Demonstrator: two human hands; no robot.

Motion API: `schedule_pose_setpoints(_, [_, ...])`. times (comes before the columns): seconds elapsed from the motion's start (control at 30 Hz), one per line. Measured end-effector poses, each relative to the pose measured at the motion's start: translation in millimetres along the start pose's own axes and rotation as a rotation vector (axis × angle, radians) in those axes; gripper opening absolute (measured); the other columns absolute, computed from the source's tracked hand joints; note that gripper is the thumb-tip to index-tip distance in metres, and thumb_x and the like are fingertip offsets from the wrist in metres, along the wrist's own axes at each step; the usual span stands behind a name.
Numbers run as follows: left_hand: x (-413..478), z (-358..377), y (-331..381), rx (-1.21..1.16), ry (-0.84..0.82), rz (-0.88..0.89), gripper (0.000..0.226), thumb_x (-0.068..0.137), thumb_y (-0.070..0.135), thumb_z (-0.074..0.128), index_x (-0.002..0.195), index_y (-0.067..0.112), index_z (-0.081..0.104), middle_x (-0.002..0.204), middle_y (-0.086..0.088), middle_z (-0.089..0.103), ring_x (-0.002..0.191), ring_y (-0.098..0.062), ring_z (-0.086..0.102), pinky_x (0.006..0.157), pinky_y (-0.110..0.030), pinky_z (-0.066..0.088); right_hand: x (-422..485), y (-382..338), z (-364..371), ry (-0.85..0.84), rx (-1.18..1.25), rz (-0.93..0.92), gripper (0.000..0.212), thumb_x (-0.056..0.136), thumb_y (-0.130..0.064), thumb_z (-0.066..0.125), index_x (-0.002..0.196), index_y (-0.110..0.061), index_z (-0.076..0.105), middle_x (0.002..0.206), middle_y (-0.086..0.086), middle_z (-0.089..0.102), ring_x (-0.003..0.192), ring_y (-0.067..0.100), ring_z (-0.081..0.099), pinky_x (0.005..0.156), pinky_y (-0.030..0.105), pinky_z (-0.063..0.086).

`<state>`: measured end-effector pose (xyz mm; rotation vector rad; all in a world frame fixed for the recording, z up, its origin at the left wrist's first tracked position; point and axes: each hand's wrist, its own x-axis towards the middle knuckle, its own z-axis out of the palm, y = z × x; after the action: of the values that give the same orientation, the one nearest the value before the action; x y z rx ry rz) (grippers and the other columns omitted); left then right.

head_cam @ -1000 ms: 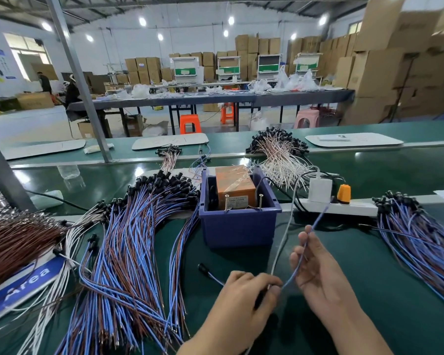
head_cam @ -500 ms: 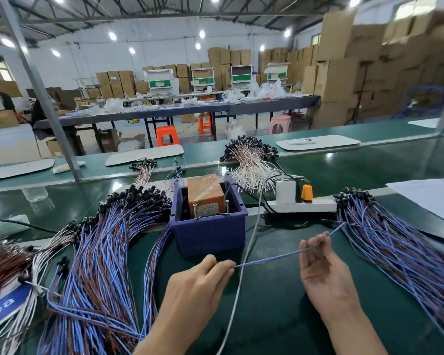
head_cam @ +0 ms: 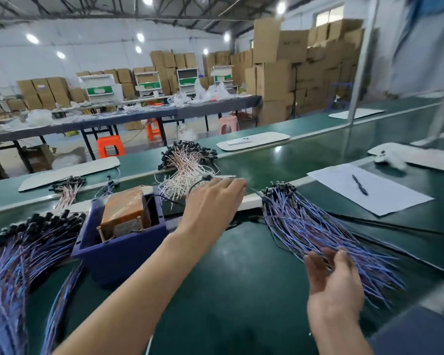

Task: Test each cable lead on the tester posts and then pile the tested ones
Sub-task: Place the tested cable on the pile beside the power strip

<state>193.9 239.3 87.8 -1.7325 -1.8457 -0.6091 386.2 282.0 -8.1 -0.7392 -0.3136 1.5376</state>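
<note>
The tester is an orange-taped box (head_cam: 124, 212) with two metal posts, sitting in a blue bin (head_cam: 118, 248) left of centre. A big heap of blue leads (head_cam: 23, 254) lies at the left. The pile of blue leads (head_cam: 315, 226) with black plugs lies at the right. My left hand (head_cam: 213, 201) reaches across, palm down, and its fingertips pinch a thin cable lead (head_cam: 254, 190) that runs to the plug end of the right pile. My right hand (head_cam: 331, 280) is blurred, its fingers apart at the bare wire ends of that pile.
A bundle of white and pink leads (head_cam: 187, 165) lies behind the bin. A white power strip (head_cam: 249, 201) is partly hidden by my left hand. A paper sheet (head_cam: 385, 198) with a pen (head_cam: 360, 185) lies far right. Green belt (head_cam: 241, 278) is between my arms.
The view has swung right. My left hand has crossed from in front of the bin to the right pile's plug end, and my right hand has dropped to the pile's wire ends.
</note>
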Motion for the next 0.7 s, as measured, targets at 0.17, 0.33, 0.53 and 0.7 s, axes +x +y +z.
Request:
schedule_pose_setpoints(0.17, [53.2,76.2,20.4,-0.223,-0.09,0.001,0.035,0.108,0.025,0.043,0.14,0.019,0.056,0.127,-0.002,0.067,0.112,-0.025,0.062,0.088,-0.046,0.055,21.3,-10.9,-8.4,0.078,0.029,-0.069,0.014,0.108,-0.022,0.045,0.097,-0.02,0.054,0.086,0.004,0.063,0.051,0.008,0.065,0.051,0.02,0.057])
schedule_pose_setpoints(0.33, [56.0,137.7,27.5,-0.008,-0.535,-0.006,0.083,0.094,-0.005,0.042,0.161,0.027,0.005,0.152,-0.005,0.045,0.133,-0.028,0.048,0.087,-0.045,0.051,20.0,2.4,-10.4,0.032,0.048,0.082,0.029,0.104,-0.008,0.049,0.133,-0.006,0.046,0.116,0.013,0.069,0.068,0.016,0.073,0.06,0.024,0.06])
schedule_pose_setpoints(0.53, [46.3,148.1,16.5,0.026,-0.563,0.019,0.085,0.085,-0.008,0.041,0.16,0.007,0.002,0.156,-0.017,0.04,0.131,-0.038,0.05,0.098,-0.045,0.048,-5.2,38.5,6.3,-0.065,-0.124,0.187,0.036,0.103,-0.005,0.048,0.137,-0.02,0.05,0.108,0.008,0.074,0.086,0.023,0.074,0.062,0.028,0.061])
schedule_pose_setpoints(0.7, [37.0,115.2,9.2,0.053,-0.602,-0.02,0.058,0.093,0.0,0.04,0.149,0.01,0.029,0.123,-0.014,0.064,0.103,-0.038,0.064,0.07,-0.04,0.044,-30.3,73.0,26.0,-0.304,-0.402,0.19,0.028,0.105,-0.005,0.044,0.116,-0.025,0.059,0.107,-0.002,0.071,0.08,0.015,0.067,0.075,0.031,0.055])
